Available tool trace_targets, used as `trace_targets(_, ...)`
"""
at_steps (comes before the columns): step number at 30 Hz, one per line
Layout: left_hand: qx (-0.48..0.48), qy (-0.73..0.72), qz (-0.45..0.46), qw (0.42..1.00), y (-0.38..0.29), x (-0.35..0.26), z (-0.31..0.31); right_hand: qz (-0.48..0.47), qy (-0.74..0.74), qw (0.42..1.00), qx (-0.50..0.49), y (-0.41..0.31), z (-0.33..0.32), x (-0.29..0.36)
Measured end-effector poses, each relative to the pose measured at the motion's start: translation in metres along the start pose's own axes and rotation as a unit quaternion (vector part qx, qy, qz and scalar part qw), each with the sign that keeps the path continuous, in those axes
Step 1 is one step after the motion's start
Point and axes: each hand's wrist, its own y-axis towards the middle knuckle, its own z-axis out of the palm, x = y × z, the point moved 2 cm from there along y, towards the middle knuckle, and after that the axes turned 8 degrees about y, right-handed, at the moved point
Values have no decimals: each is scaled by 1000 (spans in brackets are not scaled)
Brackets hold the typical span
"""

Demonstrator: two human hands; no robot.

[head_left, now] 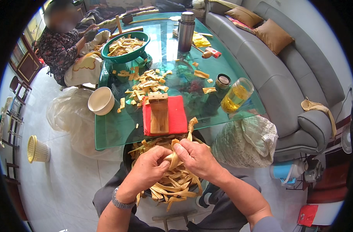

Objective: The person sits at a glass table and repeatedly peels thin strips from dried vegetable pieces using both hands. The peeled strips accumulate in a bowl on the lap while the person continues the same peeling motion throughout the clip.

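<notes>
Both hands grip one long, folded tan strip [174,161] of what looks like dried plant food, held above a dark round tub [127,158]. My left hand [149,163] pinches it from the left, thumb and fingers together. My right hand [196,156] holds it just to the right, and a knotted-looking end [192,124] sticks up beyond the fingers. Many loose strips [167,188] fill the tub and hang over its near rim. Just beyond the hands, a wooden block with a crosspiece [159,116] rests on a folded red cloth [176,113] at the glass table's edge.
Cut pieces [149,82] lie heaped on the glass table [112,130]. Also there are a green basin [125,59] of pieces, a white bowl [101,101], a steel thermos [186,32] and a glass jar [237,95]. A woven sack [246,142] stands right; another person [57,49] sits far left.
</notes>
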Motion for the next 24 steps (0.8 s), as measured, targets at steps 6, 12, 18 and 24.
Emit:
trace_targets(6,-75,97,143,982,-4,-7,1,242,303,907,164,7,0,-18)
trace_targets(12,-70,130,185,972,-4,1,0,324,381,845,191,5,4,-18)
trace_targets(18,-40,-30,-3,999,-3,13,1,102,98,984,104,10,2,-6)
trace_targets(24,67,-502,-100,856,-4,11,3,33,171,981,87,10,-6,8)
